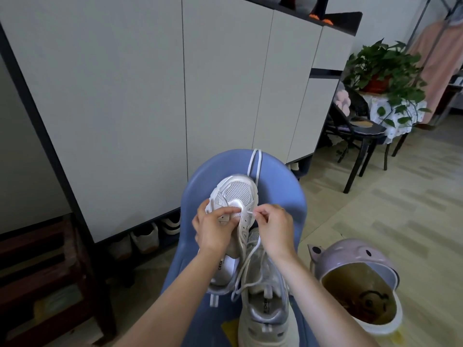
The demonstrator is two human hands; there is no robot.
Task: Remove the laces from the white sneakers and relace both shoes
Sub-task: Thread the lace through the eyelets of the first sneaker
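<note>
Taking the blue chair [288, 196] as the anchor, left to right: off to its left on the floor is a dark wooden stool [50, 266], and behind that a big cabinet [150, 83] with a few shoes tucked under it.

On the chair seat itself, the left hand [213, 230] has its fingers curled around the left side of the upper shoe [235, 194], thumb pressed by the eyelets, steadying it. That shoe is white with a mesh toe, and its long axis runs away from the person, toe pointing at the chair back. Just right of its tongue, the right hand [274, 229] pinches the lace [246, 212] tip between thumb and forefinger, other fingers loosely curled. The tip sits right at a lower eyelet, so I'd guess the next move is a short push or pull leftward, across the shoe's axis. The right hand is the nearer one. A loop of lace hangs over the chair back beyond the toe.

The second shoe [265, 296] lies nearer the person, heel toward the camera, loose lace draped on it.

Right of the chair on the floor: a pink bin [355, 279].
</note>
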